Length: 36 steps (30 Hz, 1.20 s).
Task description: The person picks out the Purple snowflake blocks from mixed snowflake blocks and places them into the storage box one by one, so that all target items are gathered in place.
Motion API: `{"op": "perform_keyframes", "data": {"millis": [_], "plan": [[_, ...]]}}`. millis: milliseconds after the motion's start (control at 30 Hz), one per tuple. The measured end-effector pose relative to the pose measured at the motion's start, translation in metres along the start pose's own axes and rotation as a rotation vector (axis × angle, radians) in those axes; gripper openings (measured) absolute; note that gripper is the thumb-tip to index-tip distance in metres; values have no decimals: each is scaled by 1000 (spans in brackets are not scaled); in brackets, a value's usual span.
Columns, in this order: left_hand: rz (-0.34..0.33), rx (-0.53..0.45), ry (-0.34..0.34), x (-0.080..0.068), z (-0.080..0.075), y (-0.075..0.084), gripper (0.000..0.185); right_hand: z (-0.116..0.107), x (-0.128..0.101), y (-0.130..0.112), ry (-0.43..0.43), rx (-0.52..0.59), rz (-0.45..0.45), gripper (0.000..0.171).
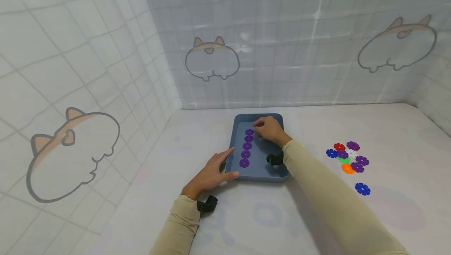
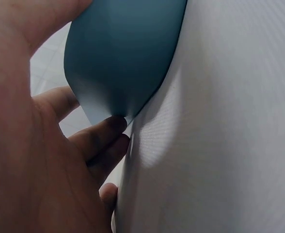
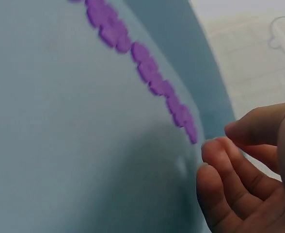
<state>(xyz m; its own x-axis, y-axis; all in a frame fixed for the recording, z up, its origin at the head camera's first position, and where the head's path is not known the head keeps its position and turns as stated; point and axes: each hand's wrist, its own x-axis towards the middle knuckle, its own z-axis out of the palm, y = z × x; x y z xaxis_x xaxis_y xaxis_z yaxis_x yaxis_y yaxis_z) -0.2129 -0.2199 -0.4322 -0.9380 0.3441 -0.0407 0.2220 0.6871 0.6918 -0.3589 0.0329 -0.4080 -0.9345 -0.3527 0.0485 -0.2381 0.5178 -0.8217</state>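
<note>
A blue-grey tray (image 1: 260, 172) lies on the table, with a column of several purple snowflake discs (image 1: 246, 154) along its left side. My left hand (image 1: 210, 175) holds the tray's near left corner, the thumb at the front edge and the fingers against the left side. In the left wrist view, the fingertips (image 2: 117, 123) touch the tray's outer wall (image 2: 123, 53). Over the far end of the tray, my right hand (image 1: 269, 129) hovers beside the farthest purple disc (image 1: 249, 132). Its fingers are loosely bent, and no disc shows between thumb and fingertips (image 3: 213, 153).
To the right of the tray lies a loose pile of discs: red (image 1: 339, 147), white (image 1: 351, 153), green (image 1: 344, 160), orange (image 1: 348, 168), blue and purple. One blue disc (image 1: 362, 188) sits apart, nearer me. A patterned curtain wall (image 1: 264, 71) stands behind the table.
</note>
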Motion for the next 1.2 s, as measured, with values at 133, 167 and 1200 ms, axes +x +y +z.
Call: {"op": "perform_keyframes", "data": {"millis": [133, 167, 1200], "plan": [[-5, 2, -4, 2, 0, 0, 89, -9, -11, -6, 20, 83, -4, 31], [-4, 2, -5, 3, 0, 1, 89, -12, -15, -8, 19, 110, -10, 31], [45, -2, -8, 1, -2, -1, 86, -77, -153, 39, 40, 45, 150, 33]]}}
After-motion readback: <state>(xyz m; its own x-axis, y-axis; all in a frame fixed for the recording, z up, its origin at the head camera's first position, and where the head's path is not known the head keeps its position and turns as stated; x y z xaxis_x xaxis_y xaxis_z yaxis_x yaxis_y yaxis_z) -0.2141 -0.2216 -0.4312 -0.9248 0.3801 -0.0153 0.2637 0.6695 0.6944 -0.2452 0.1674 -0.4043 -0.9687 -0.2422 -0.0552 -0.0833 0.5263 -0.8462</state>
